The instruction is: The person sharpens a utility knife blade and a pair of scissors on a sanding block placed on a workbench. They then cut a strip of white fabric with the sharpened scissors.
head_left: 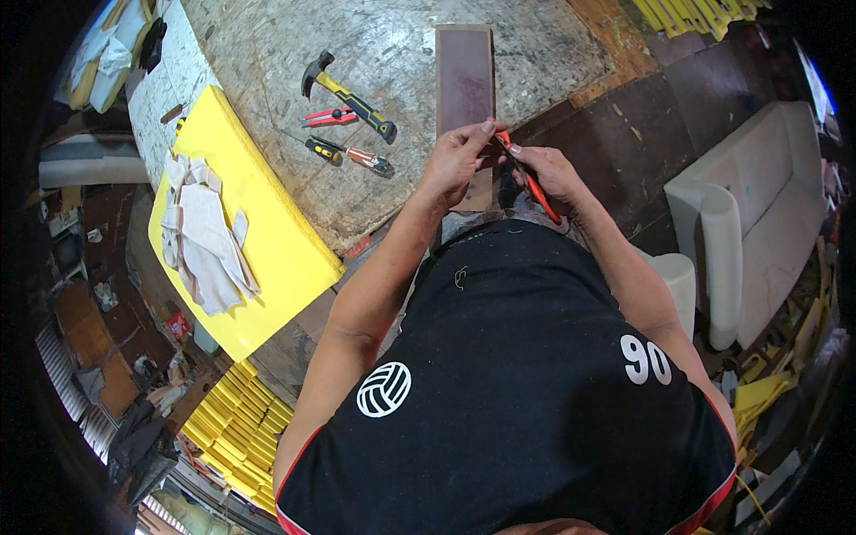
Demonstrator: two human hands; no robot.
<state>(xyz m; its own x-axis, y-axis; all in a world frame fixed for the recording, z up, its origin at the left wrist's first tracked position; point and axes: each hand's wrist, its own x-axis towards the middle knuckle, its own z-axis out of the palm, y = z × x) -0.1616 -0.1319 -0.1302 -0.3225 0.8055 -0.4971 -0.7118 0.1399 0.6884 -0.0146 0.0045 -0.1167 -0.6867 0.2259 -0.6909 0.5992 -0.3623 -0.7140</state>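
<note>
My right hand (546, 171) is closed on a slim orange-and-black hand tool (540, 194), whose exact kind I cannot make out. Beside it, my left hand (459, 162) is closed too, thumb and forefinger pinched at the tool's far orange end. Beneath and beyond both hands, a flat brownish-grey rectangular strip (465, 76) lies on the worn table (410, 53). To the left are a yellow-and-black claw hammer (352, 96), a red-handled tool (330, 118), a yellow-and-black screwdriver (323, 150) and another tool with a brown handle (367, 160).
Grey fabric pieces (209, 236) lie on a yellow foam slab (272, 259) at the left. A pale upholstered seat (753, 214) stands to the right. Stacked yellow foam strips (236, 428) sit at the lower left. My body is close against the table's near edge.
</note>
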